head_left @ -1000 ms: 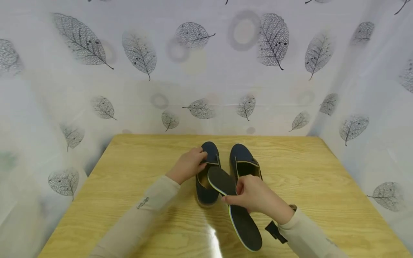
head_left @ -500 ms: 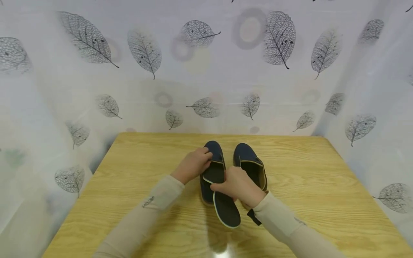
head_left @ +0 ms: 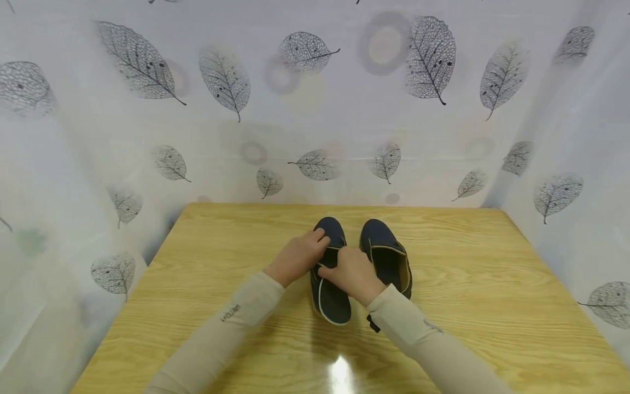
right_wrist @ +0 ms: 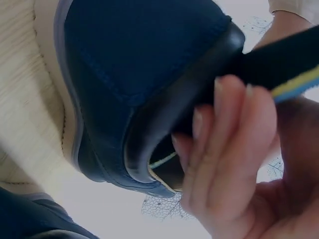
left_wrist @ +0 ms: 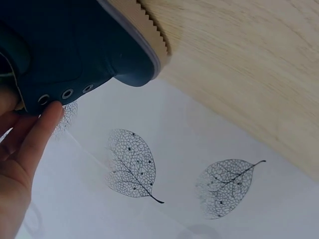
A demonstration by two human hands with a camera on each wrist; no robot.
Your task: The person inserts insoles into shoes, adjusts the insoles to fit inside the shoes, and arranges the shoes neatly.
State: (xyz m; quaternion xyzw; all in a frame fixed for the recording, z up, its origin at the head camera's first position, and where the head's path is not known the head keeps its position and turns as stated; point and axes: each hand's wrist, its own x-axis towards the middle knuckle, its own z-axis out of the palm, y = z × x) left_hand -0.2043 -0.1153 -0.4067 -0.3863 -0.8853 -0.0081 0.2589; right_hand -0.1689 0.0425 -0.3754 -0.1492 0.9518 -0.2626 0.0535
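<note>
Two dark blue shoes stand side by side on the table, toes pointing away. My left hand point(head_left: 299, 256) pinches the upper of the left shoe point(head_left: 331, 227) near its opening; in the left wrist view the fingers point(left_wrist: 37, 142) lie at the edge with metal eyelets. A black insole point(head_left: 336, 307) with a pale rim slants into that shoe, its front part inside and its heel end raised above the shoe's heel. My right hand point(head_left: 355, 274) grips the insole around its middle. In the right wrist view, the insole point(right_wrist: 286, 59) shows a yellow and blue edge beside the shoe's padded collar point(right_wrist: 164, 114).
The right shoe point(head_left: 378, 234) stands close beside my right hand, with a dark inside. A wooden table point(head_left: 236, 230) carries both shoes. Behind and at the sides hangs a white cloth point(head_left: 344, 120) printed with leaves.
My right hand has moved the insole forward and left, from over the gap between the shoes into the left shoe. My left hand keeps its hold on that shoe.
</note>
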